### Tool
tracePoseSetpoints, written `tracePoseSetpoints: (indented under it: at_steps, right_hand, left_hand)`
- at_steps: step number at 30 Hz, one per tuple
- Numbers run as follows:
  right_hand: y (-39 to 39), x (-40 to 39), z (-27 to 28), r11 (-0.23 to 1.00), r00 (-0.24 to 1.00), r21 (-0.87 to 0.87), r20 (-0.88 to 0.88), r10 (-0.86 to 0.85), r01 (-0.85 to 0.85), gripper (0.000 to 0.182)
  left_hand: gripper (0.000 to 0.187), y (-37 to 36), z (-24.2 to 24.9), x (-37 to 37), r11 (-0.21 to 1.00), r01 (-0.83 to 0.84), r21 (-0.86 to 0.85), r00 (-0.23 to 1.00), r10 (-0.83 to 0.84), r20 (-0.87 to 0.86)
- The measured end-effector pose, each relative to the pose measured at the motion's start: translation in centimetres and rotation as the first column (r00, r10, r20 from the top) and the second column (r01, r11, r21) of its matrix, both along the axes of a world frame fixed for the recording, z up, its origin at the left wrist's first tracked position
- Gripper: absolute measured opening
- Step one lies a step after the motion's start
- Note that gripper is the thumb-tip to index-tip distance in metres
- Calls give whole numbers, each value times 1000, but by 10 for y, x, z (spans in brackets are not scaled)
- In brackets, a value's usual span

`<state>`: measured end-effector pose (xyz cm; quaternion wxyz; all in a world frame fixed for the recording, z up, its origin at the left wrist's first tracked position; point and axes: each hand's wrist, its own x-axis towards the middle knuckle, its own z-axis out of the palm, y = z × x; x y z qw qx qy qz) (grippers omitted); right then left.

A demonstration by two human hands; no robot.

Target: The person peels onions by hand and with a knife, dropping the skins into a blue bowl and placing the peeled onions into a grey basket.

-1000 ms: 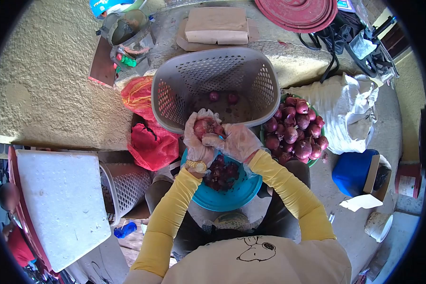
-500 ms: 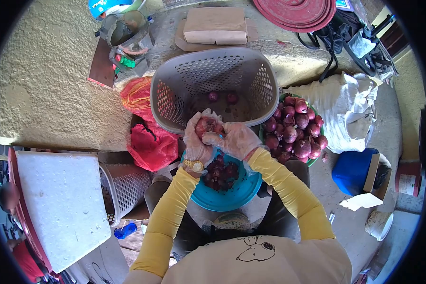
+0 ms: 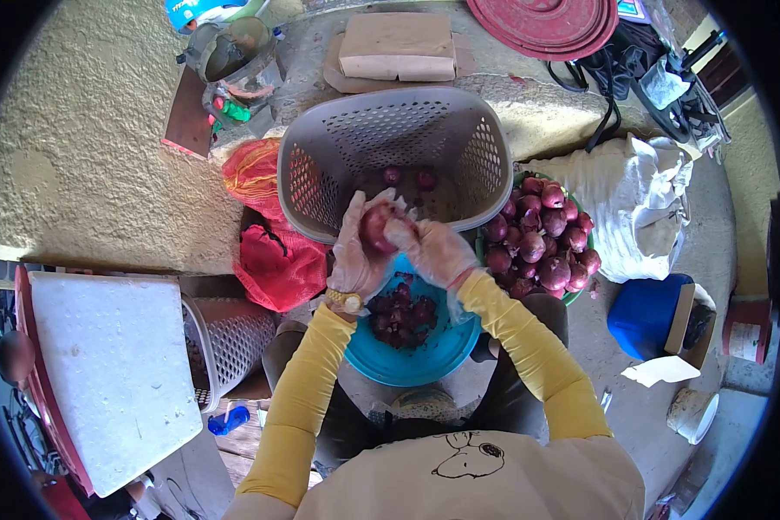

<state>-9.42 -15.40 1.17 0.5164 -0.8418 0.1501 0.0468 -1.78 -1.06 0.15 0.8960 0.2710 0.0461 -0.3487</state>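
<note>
My left hand (image 3: 355,251), in a clear plastic glove with a gold watch at the wrist, is wrapped round a red onion (image 3: 377,227). My right hand (image 3: 435,250), gloved too, has its fingers pressed on the onion's right side; whether they pinch a skin or a tool is hidden. Below both hands lies a blue basin (image 3: 390,371) with dark red peelings (image 3: 401,319). Just beyond them stands a grey perforated basket (image 3: 390,113) with two onions (image 3: 425,179) at its bottom. A green-rimmed container of red onions (image 3: 553,234) is at the right.
Red mesh bags (image 3: 279,264) lie left of the basket. A white sack (image 3: 641,208) and a blue container (image 3: 648,316) are on the right. At the left are a white foam lid (image 3: 113,373) and another perforated basket (image 3: 234,342). A cardboard box (image 3: 397,48) sits on the ledge.
The onion has turned and tilted in my left hand, which has opened a little upward. My right fingers have shifted up onto the onion's side.
</note>
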Motion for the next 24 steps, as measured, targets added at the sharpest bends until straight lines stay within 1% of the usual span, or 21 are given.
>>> tracePoseSetpoints:
  at_steps: [1, 2, 3, 5, 6, 7, 8, 9, 11, 12, 14, 15, 17, 18, 19, 20, 21, 22, 23, 24]
  right_hand:
    - [-7, 1, -2, 999, 999, 8, 4, -36, 36, 77]
    - [-16, 3, -21, 1000, 1000, 6, 25, -5, 5, 78]
    - [-21, 3, -20, 1000, 1000, 6, 26, -5, 4, 78]
    - [-28, 1, -19, 972, 1000, 235, -15, 9, -5, 77]
    - [-29, -3, -16, 972, 1000, 235, -15, 9, -5, 77]
    - [-29, -9, -12, 886, 993, 462, -117, 1, 53, 75]
    - [-29, -15, -8, 746, 976, 653, -217, 19, 131, 75]
    - [-30, -22, -5, 746, 976, 652, -217, 17, 132, 75]
    - [-33, -38, 1, 591, 963, 774, -267, -21, 228, 52]
    - [-34, -44, -4, 592, 964, 773, -266, -21, 227, 52]
    - [-31, -55, -16, 610, 992, 783, -64, -108, 117, 40]
    - [-26, -63, -12, 612, 992, 782, -63, -108, 116, 40]
    - [-9, -79, -1, 506, 957, 829, -115, -266, 240, 29]
    - [2, -86, -13, 360, 919, 890, -139, -370, 279, 26]
    - [10, -94, -18, 359, 917, 890, -139, -373, 281, 26]
    - [17, -102, -21, 265, 913, 920, -183, -364, 290, 27]
    - [23, -109, -23, 169, 909, 940, -225, -350, 298, 29]
    - [34, -114, -8, 75, 861, 910, -357, -362, 408, 40]
    - [38, -124, -12, 75, 860, 909, -358, -363, 410, 40]
    - [43, -134, -19, 24, 881, 928, -345, -323, 372, 41]
  left_hand:
    - [48, 3, 9, 3, 993, 121, 10, 992, -121, 16]
    - [54, 7, 13, 4, 979, 202, -27, 975, -198, 102]
    - [54, 9, 18, 3, 979, 202, -27, 975, -198, 102]
    - [65, 13, 26, -1, 971, 229, 67, 939, -239, 247]
    - [65, 15, 25, 1, 971, 229, 67, 939, -239, 247]
    - [70, 18, 22, 2, 964, 252, 79, 934, -264, 242]
    - [76, 21, 22, 3, 957, 275, 91, 928, -289, 235]
    - [76, 24, 24, 4, 957, 276, 90, 928, -290, 235]
    - [74, 29, 30, 3, 936, 238, 260, 855, -329, 401]
    - [74, 32, 29, 4, 936, 238, 259, 854, -328, 403]
    - [75, 38, 18, 6, 892, 134, 432, 691, -396, 605]
    - [75, 38, 10, 4, 893, 133, 430, 690, -395, 606]
    - [77, 38, -6, 0, 867, 43, 496, 639, -405, 654]
    - [77, 37, -10, 0, 868, 43, 495, 639, -405, 654]
    - [77, 35, -13, 0, 850, 33, 525, 600, -437, 670]
    - [78, 33, -16, 0, 832, 22, 554, 559, -469, 683]
    - [78, 32, -17, 0, 833, 25, 553, 557, -471, 684]
    - [76, 32, -19, -1, 812, -1, 583, 512, -500, 698]
    - [75, 32, -21, -1, 791, -30, 612, 466, -530, 708]
    - [75, 33, -26, 0, 790, -28, 612, 466, -531, 707]
